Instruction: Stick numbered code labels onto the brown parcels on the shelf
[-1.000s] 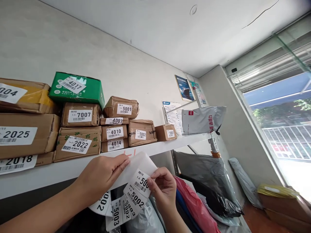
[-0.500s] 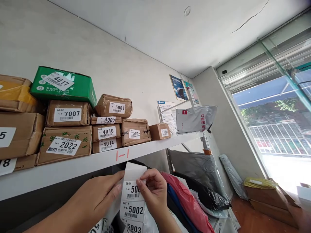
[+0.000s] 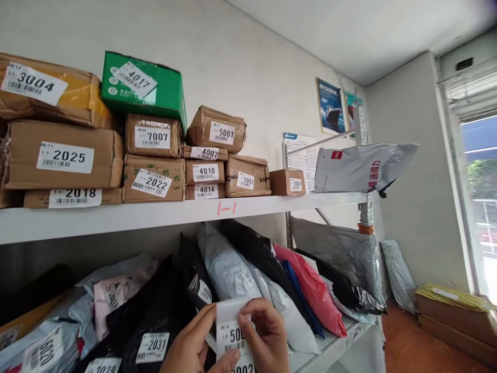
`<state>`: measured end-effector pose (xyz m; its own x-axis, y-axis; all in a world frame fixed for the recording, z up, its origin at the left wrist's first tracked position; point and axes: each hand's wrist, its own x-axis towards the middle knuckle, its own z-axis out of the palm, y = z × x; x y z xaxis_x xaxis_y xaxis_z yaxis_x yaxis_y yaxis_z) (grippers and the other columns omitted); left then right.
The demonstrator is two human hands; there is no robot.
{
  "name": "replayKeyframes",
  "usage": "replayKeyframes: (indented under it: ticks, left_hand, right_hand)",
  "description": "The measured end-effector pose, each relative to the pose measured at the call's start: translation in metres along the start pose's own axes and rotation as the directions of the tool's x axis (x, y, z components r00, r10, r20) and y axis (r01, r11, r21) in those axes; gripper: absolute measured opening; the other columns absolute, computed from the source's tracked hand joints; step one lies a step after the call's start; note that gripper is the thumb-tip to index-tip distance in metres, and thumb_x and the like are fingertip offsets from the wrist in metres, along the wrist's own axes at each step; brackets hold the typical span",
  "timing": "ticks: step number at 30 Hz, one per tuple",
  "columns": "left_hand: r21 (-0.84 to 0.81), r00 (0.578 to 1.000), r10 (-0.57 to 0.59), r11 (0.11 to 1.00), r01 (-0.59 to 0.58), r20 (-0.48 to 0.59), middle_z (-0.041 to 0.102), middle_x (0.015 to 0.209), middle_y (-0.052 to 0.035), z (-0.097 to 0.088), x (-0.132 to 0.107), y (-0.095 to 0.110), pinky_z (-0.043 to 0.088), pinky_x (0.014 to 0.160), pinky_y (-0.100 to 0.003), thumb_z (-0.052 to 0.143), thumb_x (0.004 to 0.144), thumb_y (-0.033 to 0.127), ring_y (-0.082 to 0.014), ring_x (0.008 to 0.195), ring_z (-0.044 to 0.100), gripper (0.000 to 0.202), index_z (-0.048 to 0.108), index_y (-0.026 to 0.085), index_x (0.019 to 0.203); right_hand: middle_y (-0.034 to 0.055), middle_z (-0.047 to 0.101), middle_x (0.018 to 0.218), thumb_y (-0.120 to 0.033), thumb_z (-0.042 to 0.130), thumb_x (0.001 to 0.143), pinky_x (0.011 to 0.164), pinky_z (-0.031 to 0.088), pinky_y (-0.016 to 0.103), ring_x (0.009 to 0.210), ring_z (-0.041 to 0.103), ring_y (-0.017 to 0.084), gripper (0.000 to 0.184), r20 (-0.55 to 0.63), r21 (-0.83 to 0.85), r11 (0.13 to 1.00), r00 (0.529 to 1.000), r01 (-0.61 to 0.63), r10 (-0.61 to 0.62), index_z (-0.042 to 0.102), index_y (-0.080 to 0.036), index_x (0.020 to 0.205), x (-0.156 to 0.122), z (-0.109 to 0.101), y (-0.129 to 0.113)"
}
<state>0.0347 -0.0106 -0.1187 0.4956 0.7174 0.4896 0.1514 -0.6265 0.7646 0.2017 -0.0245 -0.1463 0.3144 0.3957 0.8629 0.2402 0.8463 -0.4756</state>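
The person's two hands meet low in the view, in front of the parcels on the lower shelf, with a strip of barcode labels [image 3: 228, 327] between them. The left hand [image 3: 198, 342] has its thumb laid over the strip's lower left part, the grip narrow and closed on it. The right hand [image 3: 267, 336] pinches the strip's right side near the top between thumb and bent fingers; its thumb covers the last digits of the upper label, which reads 08/14 and 500. Below that, a second label shows 5002, cut off by the bottom edge. Right behind the strip lies a pale grey poly mailer [image 3: 229, 267], with a black parcel bag labelled 2031 [image 3: 165, 305] to the left and a red plastic parcel [image 3: 310, 290] to the right. Above, the white upper shelf [image 3: 171, 221], marked 1-1 in red, bears labelled cartons, among them a green box [image 3: 169, 96] numbered 4017, a small carton [image 3: 280, 183] numbered 5001 and, at its right end, a grey-white mailer bag [image 3: 345, 173].
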Motion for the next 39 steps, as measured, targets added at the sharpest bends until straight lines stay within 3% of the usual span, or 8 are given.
replayKeyframes:
  ticks: [3,5,8,11,14,17,26,39]
  left_hand:
    - [-0.203,0.978,-0.202,0.961,0.189,-0.045,0.06,0.129,-0.0098,0.007,-0.009,-0.026,0.035,0.043,-0.021,0.062,0.074,0.066,-0.0033,0.044,0.037,0.072,0.051,0.03,0.135]
    - [-0.306,0.96,-0.272,0.921,0.24,-0.066,0.057,0.133,-0.0127,0.004,-0.014,-0.041,0.034,0.043,-0.021,0.059,0.074,0.071,-0.003,0.045,0.036,0.074,0.052,0.027,0.132]
    - [-0.407,0.919,-0.362,0.871,0.275,-0.154,0.063,0.121,-0.0123,-0.01,-0.022,-0.058,0.03,0.041,-0.019,0.064,0.068,0.073,-0.0016,0.044,0.033,0.073,0.062,0.021,0.119]
    - [-0.503,0.852,-0.411,0.838,0.213,-0.325,0.068,0.103,-0.0069,-0.024,-0.034,-0.065,0.027,0.037,-0.017,0.073,0.061,0.068,-0.0007,0.041,0.031,0.066,0.068,0.02,0.107]
    - [-0.558,0.754,-0.399,0.828,0.051,-0.522,0.066,0.083,-0.0015,-0.03,-0.048,-0.065,0.025,0.035,-0.016,0.077,0.06,0.063,-0.0008,0.039,0.03,0.057,0.069,0.018,0.093]
    - [-0.555,0.706,-0.375,0.831,-0.03,-0.6,0.063,0.071,0.0005,-0.03,-0.062,-0.063,0.026,0.035,-0.017,0.072,0.065,0.062,-0.0022,0.037,0.03,0.051,0.068,0.017,0.088]
    - [-0.58,0.737,-0.351,0.812,-0.068,-0.577,0.061,0.067,-0.0007,-0.028,-0.08,-0.07,0.026,0.034,-0.02,0.054,0.071,0.077,-0.004,0.034,0.029,0.064,0.067,0.016,0.085]
    - [-0.598,0.718,-0.372,0.798,-0.077,-0.588,0.059,0.064,0.0006,-0.033,-0.094,-0.069,0.027,0.034,-0.02,0.057,0.07,0.075,-0.0045,0.036,0.029,0.061,0.066,0.016,0.084]
  right_hand:
    - [-0.0022,0.055,0.058,-0.044,0.073,0.076,0.045,0.035,0.021,0.049,0.045,0.01,0.025,-0.157,0.113,0.957,0.946,-0.269,0.284,0.065,-0.021,0.081,-0.007,0.001,0.009]
    - [-0.0028,0.054,0.059,-0.05,0.077,0.069,0.047,0.035,0.022,0.05,0.044,0.009,0.034,-0.243,0.189,0.92,0.891,-0.344,0.384,0.064,-0.02,0.08,-0.003,-0.001,0.013]
    - [-0.0029,0.057,0.061,-0.051,0.081,0.063,0.051,0.037,0.022,0.054,0.047,0.01,0.04,-0.288,0.254,0.887,0.845,-0.385,0.45,0.063,-0.02,0.08,0.006,-0.007,0.018]
    - [-0.0038,0.058,0.061,-0.049,0.082,0.06,0.053,0.039,0.023,0.054,0.048,0.009,0.041,-0.353,0.284,0.879,0.811,-0.382,0.467,0.063,-0.02,0.08,0.013,-0.017,0.022]
    - [-0.0049,0.058,0.06,-0.047,0.084,0.054,0.053,0.039,0.023,0.053,0.048,0.008,0.043,-0.471,0.305,0.887,0.754,-0.347,0.457,0.062,-0.019,0.078,0.017,-0.027,0.026]
    - [-0.0058,0.057,0.059,-0.045,0.084,0.051,0.054,0.039,0.023,0.054,0.048,0.008,0.044,-0.585,0.278,0.915,0.704,-0.292,0.402,0.061,-0.018,0.078,0.021,-0.034,0.032]
    - [-0.0044,0.059,0.062,-0.041,0.082,0.053,0.057,0.04,0.024,0.058,0.05,0.008,0.039,-0.691,0.233,0.954,0.658,-0.188,0.298,0.064,-0.017,0.077,0.027,-0.041,0.036]
    - [-0.0048,0.058,0.064,-0.043,0.082,0.054,0.057,0.041,0.024,0.059,0.05,0.009,0.04,-0.673,0.242,0.951,0.673,-0.194,0.308,0.063,-0.018,0.078,0.021,-0.031,0.034]
